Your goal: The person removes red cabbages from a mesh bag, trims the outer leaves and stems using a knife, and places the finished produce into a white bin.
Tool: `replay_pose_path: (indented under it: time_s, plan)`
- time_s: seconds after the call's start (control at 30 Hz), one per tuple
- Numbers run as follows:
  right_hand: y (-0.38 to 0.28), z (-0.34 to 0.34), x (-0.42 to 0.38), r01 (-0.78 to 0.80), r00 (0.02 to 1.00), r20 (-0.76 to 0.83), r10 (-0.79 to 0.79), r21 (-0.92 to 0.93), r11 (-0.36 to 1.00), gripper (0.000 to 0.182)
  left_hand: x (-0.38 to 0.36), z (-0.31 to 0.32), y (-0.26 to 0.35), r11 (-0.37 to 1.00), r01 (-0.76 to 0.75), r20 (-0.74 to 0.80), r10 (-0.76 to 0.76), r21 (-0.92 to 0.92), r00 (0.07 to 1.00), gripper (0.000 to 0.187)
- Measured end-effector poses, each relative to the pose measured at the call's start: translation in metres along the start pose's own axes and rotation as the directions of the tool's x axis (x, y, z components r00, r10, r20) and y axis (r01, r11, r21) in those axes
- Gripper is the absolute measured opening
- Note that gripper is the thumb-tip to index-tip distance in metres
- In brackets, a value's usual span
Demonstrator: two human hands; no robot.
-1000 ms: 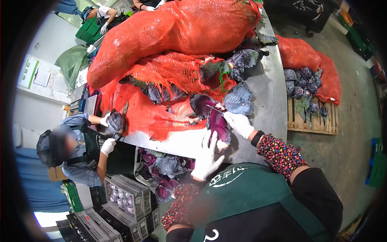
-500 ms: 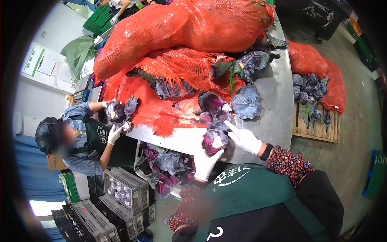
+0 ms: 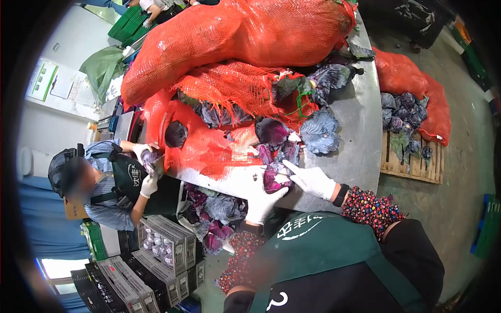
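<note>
Steel table (image 3: 360, 125) takes up the middle, big red mesh sack (image 3: 235, 36) lying across its far side, torn-open sack (image 3: 224, 86) in front of that, cabbage leaves showing at its openings. Large loose leaf (image 3: 319, 130) flat on the steel, dark cupped leaf (image 3: 272, 132) to its left. Left hand (image 3: 262, 201), gloved, grips the work: thumb along the near side, fingers round the left side. Right hand (image 3: 313, 182), gloved, close in from the right, index finger stretched out, other fingers curled, apparently round a small knife (image 3: 273, 170); handle hidden, blade too thin to follow for certain. Red cabbage (image 3: 276, 180) sits between both hands at the near edge of the table, just nearer than the cupped leaf; resting on the steel or slightly lifted, can't tell. Roundish, no clear long axis; its core axis seems to tilt up and toward the right hand, pale cut stem end (image 3: 283, 178) facing up. Step in hand looks like trimming round the stem and freeing outer leaves. Next move would call for a firm left hold, stem kept facing the blade, left thumb clear of the edge
</note>
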State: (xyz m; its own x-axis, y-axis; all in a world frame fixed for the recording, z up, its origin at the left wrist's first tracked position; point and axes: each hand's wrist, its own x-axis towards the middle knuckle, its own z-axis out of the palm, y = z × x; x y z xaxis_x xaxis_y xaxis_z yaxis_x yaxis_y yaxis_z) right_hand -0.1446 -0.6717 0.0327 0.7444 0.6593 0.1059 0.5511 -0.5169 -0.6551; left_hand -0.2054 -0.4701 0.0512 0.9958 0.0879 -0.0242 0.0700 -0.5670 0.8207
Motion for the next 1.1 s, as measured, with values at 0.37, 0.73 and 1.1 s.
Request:
replay_pose_path:
  time_s: [0.37, 0.73, 1.1]
  plan:
    - [0.019, 0.008, 0.021, 0.070, 0.930, -0.329, -0.162, -0.276, 0.959, 0.038, 0.011, 0.027, 0.031, 0.952, -0.001, -0.155, 0.050, 0.306, 0.987, 0.085]
    - [0.070, 0.036, 0.033, -0.140, 0.979, -0.185, 0.084, -0.317, 0.938, 0.019, -0.041, 0.015, -0.016, 1.000, 0.026, -0.129, -0.024, 0.012, 0.991, 0.088]
    - [0.082, -0.023, 0.053, -0.108, 0.924, -0.370, 0.093, -0.022, 0.994, 0.040, -0.030, 0.030, -0.022, 0.845, 0.117, -0.149, -0.225, -0.522, 0.963, 0.074]
